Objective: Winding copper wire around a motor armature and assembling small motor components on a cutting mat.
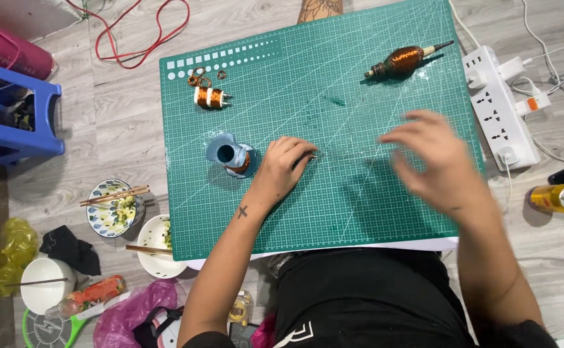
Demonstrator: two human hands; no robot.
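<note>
My left hand rests on the green cutting mat, fingers pinched on a small metal piece at its fingertips. Just left of it stands a blue spool wound with copper wire. My right hand hovers blurred above the mat's right half, fingers spread and holding nothing. A copper-wound white bobbin with loose wire rings lies at the mat's far left. A dark rod wrapped thick with copper wire lies at the far right.
A white power strip with plugs lies right of the mat, a yellow can beyond it. Bowls with chopsticks, bags and a bottle sit on the floor at left, near a blue stool. Red cable loops at the top.
</note>
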